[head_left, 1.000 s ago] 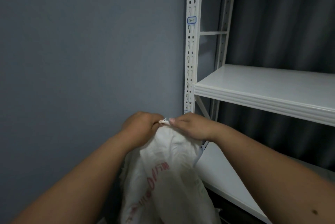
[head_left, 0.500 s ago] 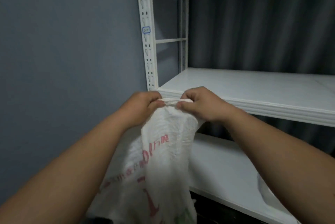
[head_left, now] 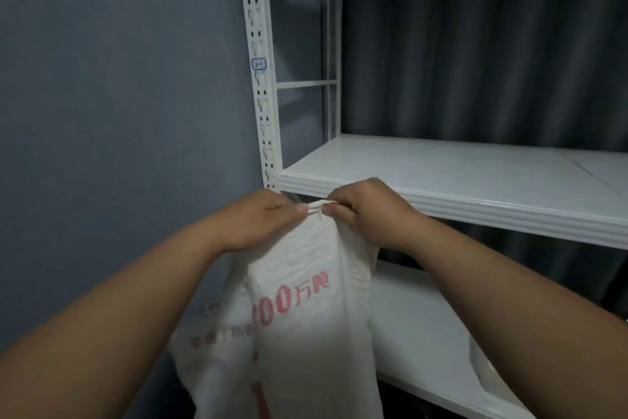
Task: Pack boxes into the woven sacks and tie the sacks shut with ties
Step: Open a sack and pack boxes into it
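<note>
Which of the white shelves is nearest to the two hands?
The middle shelf: its front edge is just behind the hands; the lower shelf lies well below them.

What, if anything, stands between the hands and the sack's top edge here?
Nothing visible. The left hand and the right hand both pinch the bunched top edge of the woven sack directly, in front of the white shelf. No tie can be made out.

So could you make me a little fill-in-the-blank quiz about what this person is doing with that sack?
1. Both hands pinch the top edge of a white woven ____.
2. The lettering printed on it is ____.
3. The left hand and right hand meet in front of a white metal ____.

Missing words: sack; red; shelf
</note>
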